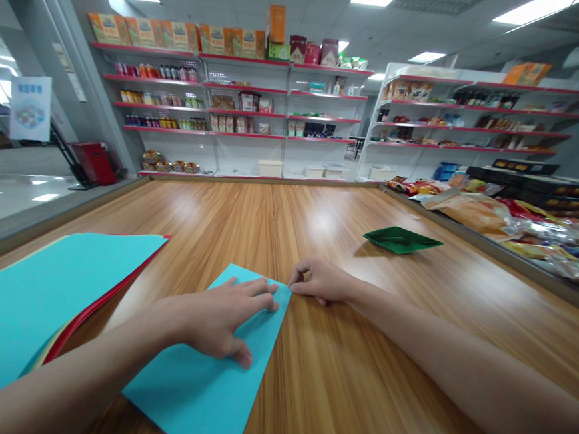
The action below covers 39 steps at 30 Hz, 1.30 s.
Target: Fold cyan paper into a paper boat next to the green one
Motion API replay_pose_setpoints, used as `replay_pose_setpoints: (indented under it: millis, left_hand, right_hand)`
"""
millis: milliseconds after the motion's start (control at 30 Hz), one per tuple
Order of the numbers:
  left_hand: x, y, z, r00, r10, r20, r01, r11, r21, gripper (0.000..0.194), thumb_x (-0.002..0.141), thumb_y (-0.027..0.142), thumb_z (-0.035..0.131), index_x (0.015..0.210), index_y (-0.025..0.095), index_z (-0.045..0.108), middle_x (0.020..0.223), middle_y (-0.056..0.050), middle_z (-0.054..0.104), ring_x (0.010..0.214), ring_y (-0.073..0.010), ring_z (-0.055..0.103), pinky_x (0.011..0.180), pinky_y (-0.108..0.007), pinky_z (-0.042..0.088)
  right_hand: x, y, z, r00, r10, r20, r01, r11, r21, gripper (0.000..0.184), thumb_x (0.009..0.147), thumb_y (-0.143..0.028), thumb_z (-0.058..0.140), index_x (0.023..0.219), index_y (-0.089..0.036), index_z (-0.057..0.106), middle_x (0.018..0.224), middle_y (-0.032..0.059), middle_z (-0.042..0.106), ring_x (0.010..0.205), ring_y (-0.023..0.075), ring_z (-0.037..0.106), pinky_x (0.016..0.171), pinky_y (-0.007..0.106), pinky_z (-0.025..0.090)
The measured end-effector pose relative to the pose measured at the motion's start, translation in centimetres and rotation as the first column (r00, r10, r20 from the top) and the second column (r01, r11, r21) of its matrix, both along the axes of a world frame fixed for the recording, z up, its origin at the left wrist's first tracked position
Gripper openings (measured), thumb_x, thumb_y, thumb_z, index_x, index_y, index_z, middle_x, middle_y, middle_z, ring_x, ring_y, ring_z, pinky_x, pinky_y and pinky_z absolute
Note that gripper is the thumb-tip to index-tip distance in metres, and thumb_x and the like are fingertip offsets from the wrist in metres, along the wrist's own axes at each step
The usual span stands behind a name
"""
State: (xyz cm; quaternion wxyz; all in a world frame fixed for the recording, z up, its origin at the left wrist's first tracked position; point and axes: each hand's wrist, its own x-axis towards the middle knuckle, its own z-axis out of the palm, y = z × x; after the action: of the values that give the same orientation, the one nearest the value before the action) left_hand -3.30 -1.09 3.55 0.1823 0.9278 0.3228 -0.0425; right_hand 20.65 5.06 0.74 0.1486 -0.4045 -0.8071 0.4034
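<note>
A light blue sheet of paper [221, 385] lies at a slant on the wooden table in front of me. My left hand [226, 312] rests on it, fingers spread and nothing gripped. At the sheet's far right corner, my right hand [322, 280] has thumb and forefinger pinched together on the paper. Whether the sheet is one layer or folded I cannot tell. Farther off to the right, a folded dark green paper piece [402, 240] stands on the table, apart from both hands.
On the left lies a stack of coloured paper [64, 279], blue on top with red and yellow edges below. Packaged snacks [485, 216] crowd the right side beyond the wooden table's [383, 358] raised edge. Stocked shelves [244, 90] stand behind.
</note>
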Motion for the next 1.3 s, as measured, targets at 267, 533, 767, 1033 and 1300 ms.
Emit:
replay_pose_setpoints:
  millis: [267, 533, 767, 1033, 1300]
  left_hand:
    - [0.2, -0.2, 0.4, 1.000, 0.008, -0.014, -0.008, 1.000, 0.002, 0.067, 0.069, 0.040, 0.070, 0.128, 0.024, 0.040, 0.144, -0.011, 0.029, 0.132, -0.0325, 0.027, 0.104, -0.049, 0.027]
    - [0.1, 0.1, 0.2, 1.000, 0.000, -0.002, 0.000, 1.000, -0.005, 0.068, 0.069, 0.041, 0.070, 0.127, 0.024, 0.040, 0.143, -0.011, 0.032, 0.131, -0.0331, 0.030, 0.104, -0.050, 0.027]
    - [0.2, 0.1, 0.1, 1.000, 0.000, -0.025, 0.000, 1.000, 0.002, 0.069, 0.070, 0.043, 0.068, 0.130, 0.025, 0.037, 0.145, -0.011, 0.028, 0.131, -0.0334, 0.030, 0.105, -0.053, 0.026]
    - [0.2, 0.0, 0.3, 1.000, -0.003, -0.021, 0.003, 1.000, 0.003, 0.071, 0.069, 0.041, 0.069, 0.130, 0.027, 0.037, 0.147, -0.010, 0.026, 0.133, -0.0329, 0.026, 0.105, -0.053, 0.025]
    - [0.2, 0.0, 0.2, 0.999, 0.001, -0.037, -0.001, 1.000, -0.002, 0.071, 0.070, 0.041, 0.068, 0.132, 0.026, 0.036, 0.148, -0.011, 0.025, 0.135, -0.0337, 0.022, 0.105, -0.056, 0.024]
  right_hand:
    - [0.3, 0.4, -0.4, 1.000, -0.008, -0.009, 0.009, 0.998, 0.056, 0.017, 0.075, -0.028, 0.057, 0.077, -0.012, 0.063, 0.053, -0.0034, 0.055, 0.034, 0.0057, 0.047, 0.031, 0.014, 0.031]
    - [-0.9, -1.2, -1.3, 0.976, 0.214, -0.048, -0.189, 0.930, 0.315, 0.012, 0.069, -0.016, 0.057, 0.073, -0.012, 0.068, 0.060, -0.0012, 0.061, 0.054, 0.0078, 0.053, 0.050, 0.017, 0.038]
    - [-0.9, -1.2, -0.4, 0.989, 0.146, -0.036, -0.147, 0.989, -0.024, 0.012, 0.072, -0.020, 0.054, 0.075, -0.013, 0.063, 0.048, -0.0054, 0.050, 0.039, 0.0074, 0.051, 0.035, 0.014, 0.032]
    - [-0.4, -0.6, -0.2, 0.994, 0.108, -0.010, -0.109, 0.992, -0.062, 0.014, 0.074, -0.024, 0.056, 0.080, -0.013, 0.063, 0.047, -0.0057, 0.050, 0.036, 0.0075, 0.051, 0.031, 0.013, 0.034]
    - [0.2, 0.4, -0.5, 0.996, 0.086, 0.002, -0.086, 0.995, -0.053, 0.015, 0.075, -0.028, 0.057, 0.078, -0.014, 0.062, 0.042, -0.0061, 0.050, 0.033, 0.0078, 0.049, 0.030, 0.014, 0.034]
